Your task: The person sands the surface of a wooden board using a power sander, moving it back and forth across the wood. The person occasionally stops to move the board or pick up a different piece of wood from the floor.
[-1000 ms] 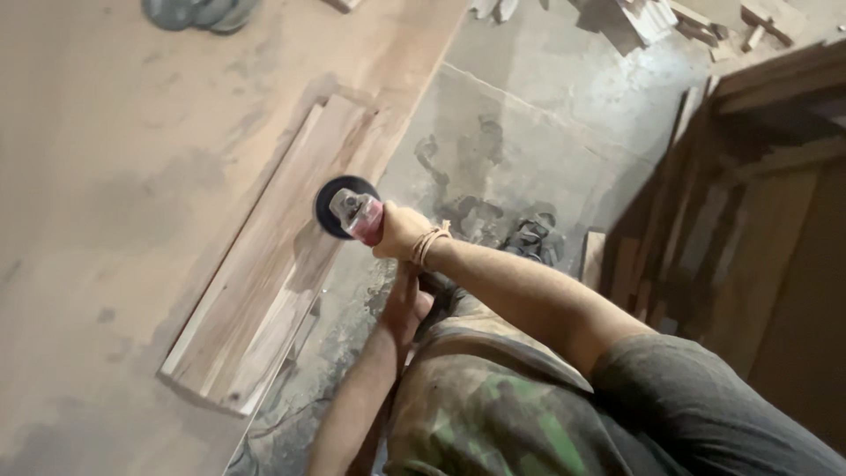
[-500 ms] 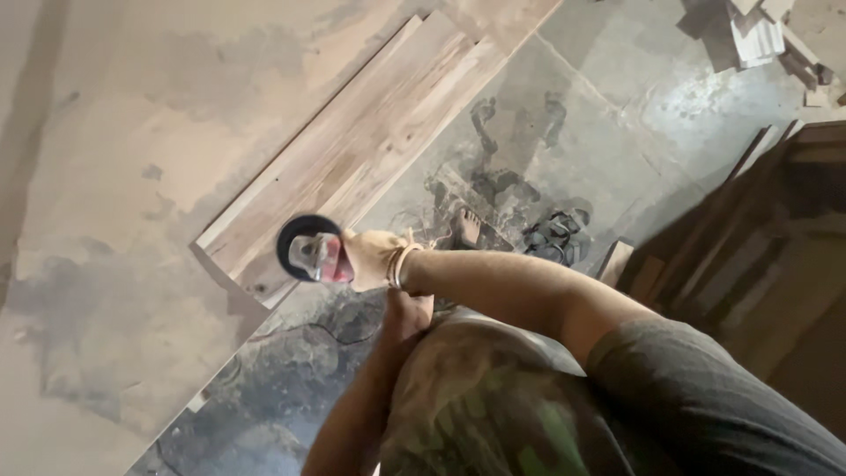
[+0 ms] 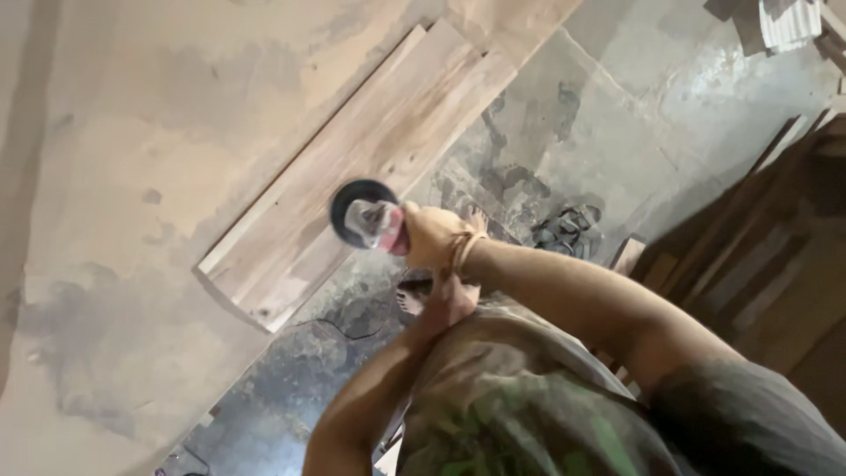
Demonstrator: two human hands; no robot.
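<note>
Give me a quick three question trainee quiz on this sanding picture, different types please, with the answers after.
1. True or false: the grinder has its black disc over the wooden boards.
2. What lies under the boards? A) dusty floor B) metal bench C) grass
3. Fill in: the right hand grips the grinder's ____ body.

Key: 1 true. 2 A, the dusty floor. 3 red. The left hand sits just behind, its grip hidden.
</note>
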